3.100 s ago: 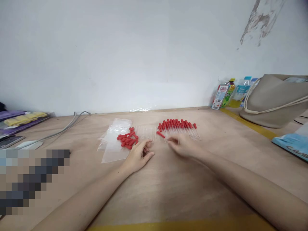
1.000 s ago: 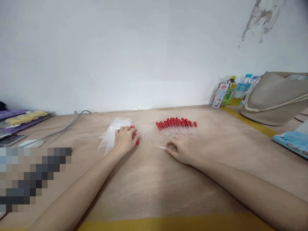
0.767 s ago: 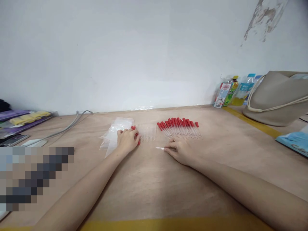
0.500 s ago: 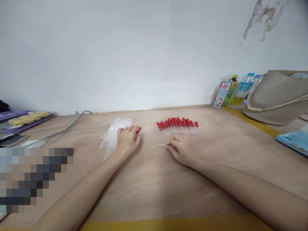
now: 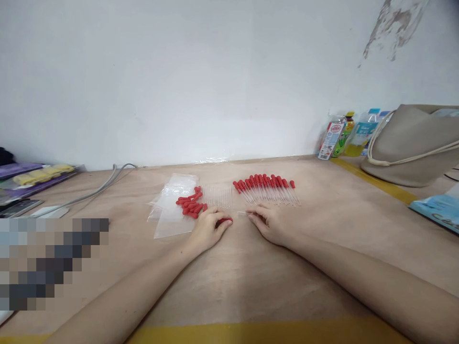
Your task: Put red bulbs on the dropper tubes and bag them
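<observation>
Pale wall [image 5: 179,86] — scuffed patch [image 5: 399,20] upper right — behind brown tabletop [image 5: 201,291]

A "C" is legible on the blue packet [image 5: 435,211] (other lettering blurs).

- Work surface: brown tabletop [image 5: 229,282], yellow strip [image 5: 215,333] along near edge.
- Center: clear plastic bags [image 5: 167,215], red bulbs [image 5: 191,207] partly overlying them; row of clear tubes [image 5: 218,196]; fan of red-topped droppers [image 5: 265,183].
- Right: carton [image 5: 331,141], bottles [image 5: 362,137], beige bag [image 5: 412,148], blue packet [image 5: 435,211].
- Left: gray cable [image 5: 103,187], phone [image 5: 22,208].
</observation>
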`<state>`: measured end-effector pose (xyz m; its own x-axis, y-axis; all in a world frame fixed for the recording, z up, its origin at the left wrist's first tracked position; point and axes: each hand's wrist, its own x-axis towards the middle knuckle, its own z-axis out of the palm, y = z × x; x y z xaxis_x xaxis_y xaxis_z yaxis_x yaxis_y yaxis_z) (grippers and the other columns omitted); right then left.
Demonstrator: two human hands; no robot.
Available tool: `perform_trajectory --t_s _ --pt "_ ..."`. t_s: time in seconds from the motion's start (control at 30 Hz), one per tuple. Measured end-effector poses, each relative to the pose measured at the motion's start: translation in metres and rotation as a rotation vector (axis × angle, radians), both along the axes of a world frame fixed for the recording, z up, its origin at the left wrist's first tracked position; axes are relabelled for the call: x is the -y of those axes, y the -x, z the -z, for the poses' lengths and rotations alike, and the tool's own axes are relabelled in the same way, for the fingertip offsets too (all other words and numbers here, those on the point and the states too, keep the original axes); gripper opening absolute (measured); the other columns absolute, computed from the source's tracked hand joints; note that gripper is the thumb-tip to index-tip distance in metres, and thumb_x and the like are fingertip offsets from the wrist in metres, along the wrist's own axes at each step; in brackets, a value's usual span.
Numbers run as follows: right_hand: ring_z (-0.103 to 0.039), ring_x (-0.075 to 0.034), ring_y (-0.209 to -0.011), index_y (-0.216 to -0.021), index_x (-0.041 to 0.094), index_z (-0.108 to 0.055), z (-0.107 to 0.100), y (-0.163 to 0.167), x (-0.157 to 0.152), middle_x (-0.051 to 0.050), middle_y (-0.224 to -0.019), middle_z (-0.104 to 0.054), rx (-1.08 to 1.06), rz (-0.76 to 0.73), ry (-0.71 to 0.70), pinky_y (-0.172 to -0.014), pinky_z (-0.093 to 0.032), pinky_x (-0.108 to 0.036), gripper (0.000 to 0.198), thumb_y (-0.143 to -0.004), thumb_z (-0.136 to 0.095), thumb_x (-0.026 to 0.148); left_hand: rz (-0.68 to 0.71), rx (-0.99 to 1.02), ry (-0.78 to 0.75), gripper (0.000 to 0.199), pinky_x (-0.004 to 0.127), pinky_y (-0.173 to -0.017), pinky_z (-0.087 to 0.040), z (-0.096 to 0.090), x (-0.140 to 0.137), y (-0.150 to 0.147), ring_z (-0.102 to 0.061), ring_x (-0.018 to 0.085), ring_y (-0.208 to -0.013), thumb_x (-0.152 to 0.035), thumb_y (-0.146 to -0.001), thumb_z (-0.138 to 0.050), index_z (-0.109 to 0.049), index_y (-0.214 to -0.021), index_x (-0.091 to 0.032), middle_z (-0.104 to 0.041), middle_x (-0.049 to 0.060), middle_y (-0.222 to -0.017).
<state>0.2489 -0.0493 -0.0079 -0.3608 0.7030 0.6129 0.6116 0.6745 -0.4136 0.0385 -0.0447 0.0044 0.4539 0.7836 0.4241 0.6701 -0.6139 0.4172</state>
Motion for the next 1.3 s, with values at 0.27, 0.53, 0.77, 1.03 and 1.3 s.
perform_trajectory --t_s 0.27,0.53,0.77,1.03,1.3 --pt "-0.054 -0.013 -0.065 -0.092 0.017 -0.063 -0.006 0.001 0.004 -0.005 -0.076 -0.061 -0.013 -0.01 -0.003 -0.062 -0.043 -0.026 0.02 -0.083 -0.046 0.024 -0.028 0.055 0.028 0.015 0.024 -0.064 -0.041 -0.001 0.002 -0.003 -0.056 0.014 -0.073 -0.028 -0.084 -0.047 -0.058 -0.086 -0.018 -0.062 0.001 -0.079" --pt "-0.055 -0.013 -0.07 -0.094 0.017 -0.063 0.0 0.001 0.001 -0.005 -0.08 -0.063 -0.012 -0.081 -0.038 -0.065 -0.041 -0.027 0.02 -0.084 -0.048 0.024 -0.017 0.085 0.029 0.016 0.022 -0.058 -0.041 0.002 0.002 -0.007 -0.057 0.014 -0.07 -0.031 -0.085 -0.045 -0.055 -0.086 -0.018 -0.061 0.0 -0.075" --pt "-0.056 -0.014 -0.075 -0.093 0.021 -0.065 0.004 0.0 -0.004 -0.004 -0.083 -0.064 -0.034 -0.128 0.0 -0.071 -0.041 -0.029 0.019 -0.083 -0.05 0.024 0.025 0.104 0.059 0.02 0.023 -0.062 -0.043 0.004 -0.001 -0.003 -0.059 0.014 -0.071 -0.032 -0.084 -0.047 -0.06 -0.095 -0.021 -0.065 0.001 -0.081" --pt "-0.055 -0.014 -0.076 -0.094 0.024 -0.066 0.005 -0.003 -0.01 -0.003 -0.08 -0.062 -0.014 -0.22 0.032 -0.072 -0.041 -0.029 0.02 -0.082 -0.05 0.022 0.133 0.11 0.106 0.019 0.023 -0.067 -0.044 0.002 0.001 -0.001 -0.059 0.014 -0.075 -0.03 -0.084 -0.048 -0.064 -0.089 -0.02 -0.066 0.002 -0.085" --pt "-0.049 -0.013 -0.067 -0.094 0.024 -0.066 0.003 -0.003 -0.006 -0.003 -0.077 -0.061 0.119 -0.118 -0.099 -0.065 -0.037 -0.028 0.022 -0.083 -0.048 0.023 0.096 0.056 0.074 0.022 0.021 -0.058 -0.042 0.004 0.001 -0.002 -0.056 0.012 -0.065 -0.034 -0.082 -0.05 -0.065 -0.088 -0.019 -0.064 0.002 -0.076"
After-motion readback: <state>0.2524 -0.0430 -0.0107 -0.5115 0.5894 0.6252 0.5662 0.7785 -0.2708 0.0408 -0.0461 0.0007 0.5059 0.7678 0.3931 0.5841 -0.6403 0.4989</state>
